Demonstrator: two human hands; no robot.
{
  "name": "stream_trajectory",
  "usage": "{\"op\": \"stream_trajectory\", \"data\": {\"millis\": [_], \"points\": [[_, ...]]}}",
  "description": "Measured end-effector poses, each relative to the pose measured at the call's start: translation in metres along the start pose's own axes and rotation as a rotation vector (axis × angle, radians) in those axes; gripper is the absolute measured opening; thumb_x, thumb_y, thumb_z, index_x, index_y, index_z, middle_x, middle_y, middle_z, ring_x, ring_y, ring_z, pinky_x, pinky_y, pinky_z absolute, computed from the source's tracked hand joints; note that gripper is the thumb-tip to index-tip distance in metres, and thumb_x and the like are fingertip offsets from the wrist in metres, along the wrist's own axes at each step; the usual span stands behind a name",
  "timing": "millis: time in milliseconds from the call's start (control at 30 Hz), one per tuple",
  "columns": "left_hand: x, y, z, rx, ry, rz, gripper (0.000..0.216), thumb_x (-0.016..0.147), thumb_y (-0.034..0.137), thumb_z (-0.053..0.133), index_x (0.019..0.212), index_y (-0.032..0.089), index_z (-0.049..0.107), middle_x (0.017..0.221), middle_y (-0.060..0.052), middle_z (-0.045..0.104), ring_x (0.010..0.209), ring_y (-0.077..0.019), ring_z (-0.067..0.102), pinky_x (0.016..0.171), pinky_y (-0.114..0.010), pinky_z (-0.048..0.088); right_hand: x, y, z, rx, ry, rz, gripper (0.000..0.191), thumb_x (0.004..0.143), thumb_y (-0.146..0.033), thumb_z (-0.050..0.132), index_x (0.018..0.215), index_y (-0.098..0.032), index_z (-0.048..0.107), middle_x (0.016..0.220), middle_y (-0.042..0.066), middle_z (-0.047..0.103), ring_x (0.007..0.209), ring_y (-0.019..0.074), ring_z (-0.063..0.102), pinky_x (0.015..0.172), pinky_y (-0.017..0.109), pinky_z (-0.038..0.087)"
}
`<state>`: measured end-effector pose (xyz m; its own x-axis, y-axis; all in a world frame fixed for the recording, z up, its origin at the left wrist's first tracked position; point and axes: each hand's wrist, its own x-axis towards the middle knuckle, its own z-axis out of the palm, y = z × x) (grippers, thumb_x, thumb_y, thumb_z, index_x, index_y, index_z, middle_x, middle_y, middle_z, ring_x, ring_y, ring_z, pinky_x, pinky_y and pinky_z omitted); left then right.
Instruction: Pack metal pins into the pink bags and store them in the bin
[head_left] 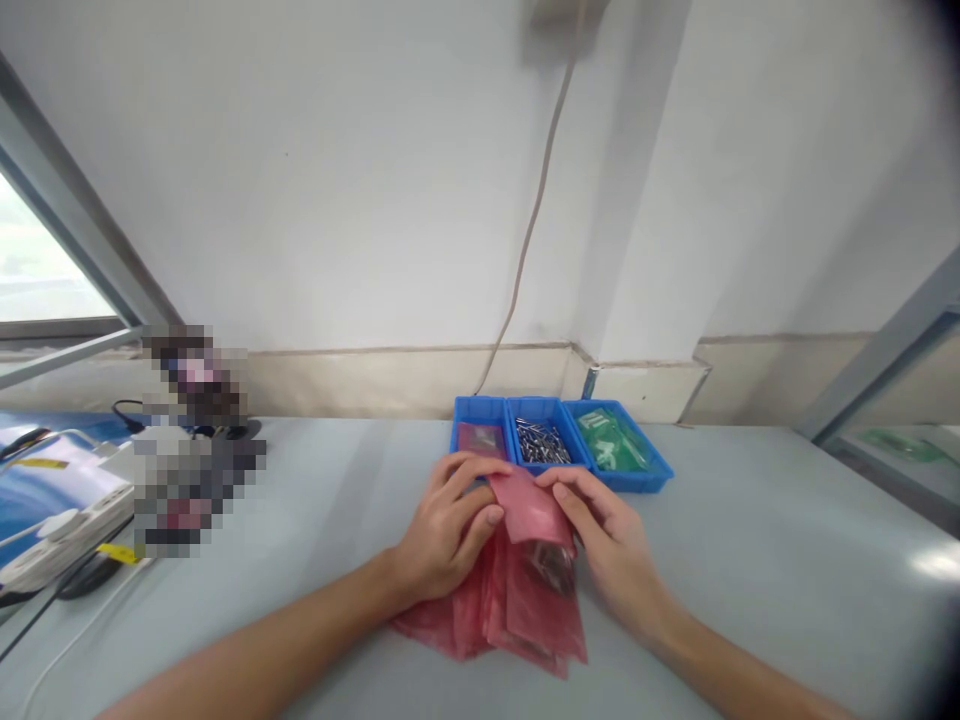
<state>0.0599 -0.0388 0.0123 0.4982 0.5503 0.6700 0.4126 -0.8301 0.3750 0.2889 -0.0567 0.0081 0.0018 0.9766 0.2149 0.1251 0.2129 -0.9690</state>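
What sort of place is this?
Probably a workshop or small factory, though nothing readable confirms it. On a plain table sit blue bins, one holding many loose metal pieces, and in front of them are several pink plastic bags.

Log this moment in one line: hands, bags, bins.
left hand: holding pink bags | right hand: holding their upper edge | blue bins: side by side beyond hands | contents: pink packet, small metal pieces, green items

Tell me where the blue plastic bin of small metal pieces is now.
In the head view, the blue bin sits right of centre, between two other blue bins, beyond the pink plastic bags.
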Motion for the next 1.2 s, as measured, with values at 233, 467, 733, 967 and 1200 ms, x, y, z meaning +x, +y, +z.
{"op": "stream_trajectory", "data": {"millis": [233,467,733,967,1200], "points": [[-0.0014,0.0001,0.0063,0.044,0.043,-0.067,0.029,0.110,0.017,0.042,0.128,0.023,0.063,0.120,-0.008,0.071,0.116,-0.0247,0.057,0.104,-0.043,0.044,-0.0001,-0.0001,0.0031,0.032,-0.022,0.016,0.040,0.100,-0.060,0.061,0.089,-0.022,0.064,0.063,-0.004,0.053,0.053,0.0140,0.048,0.051,0.026,0.042],[-0.0013,-0.0008,0.0076,0.029,0.017,0.000,0.031,0.107,0.013,0.046,0.133,0.023,0.059,0.120,-0.009,0.071,0.115,-0.0249,0.058,0.104,-0.043,0.049,-0.0010,-0.0017,0.0024,-0.056,0.017,-0.020,0.039,0.099,-0.062,0.062,0.093,-0.024,0.064,0.072,-0.003,0.054,0.058,0.0149,0.047,0.055,0.026,0.045],[-0.0013,0.0017,0.0069,-0.002,0.006,0.037,0.034,0.107,0.012,0.049,0.138,0.023,0.054,0.123,-0.009,0.069,0.113,-0.0245,0.059,0.101,-0.043,0.049,-0.0024,0.0074,0.0001,-0.120,0.028,-0.135,0.031,0.107,-0.052,0.055,0.093,-0.025,0.061,0.090,0.001,0.055,0.071,0.0175,0.052,0.061,0.027,0.046],[-0.0027,-0.0004,0.0074,0.048,0.024,0.026,0.038,0.106,0.013,0.049,0.143,0.023,0.053,0.136,-0.012,0.062,0.126,-0.0263,0.056,0.107,-0.046,0.048,-0.0044,0.0033,-0.0004,-0.146,0.007,-0.092,0.030,0.108,-0.051,0.053,0.102,-0.026,0.066,0.086,0.001,0.063,0.073,0.0197,0.058,0.065,0.029,0.049],[-0.0046,-0.0014,0.0067,0.021,0.008,-0.004,0.041,0.106,0.014,0.050,0.146,0.023,0.051,0.142,-0.013,0.059,0.131,-0.0264,0.054,0.112,-0.047,0.047,-0.0024,-0.0001,-0.0011,-0.142,0.012,-0.124,0.027,0.109,-0.048,0.053,0.118,-0.028,0.069,0.105,0.003,0.070,0.085,0.0207,0.064,0.072,0.029,0.053]]}}
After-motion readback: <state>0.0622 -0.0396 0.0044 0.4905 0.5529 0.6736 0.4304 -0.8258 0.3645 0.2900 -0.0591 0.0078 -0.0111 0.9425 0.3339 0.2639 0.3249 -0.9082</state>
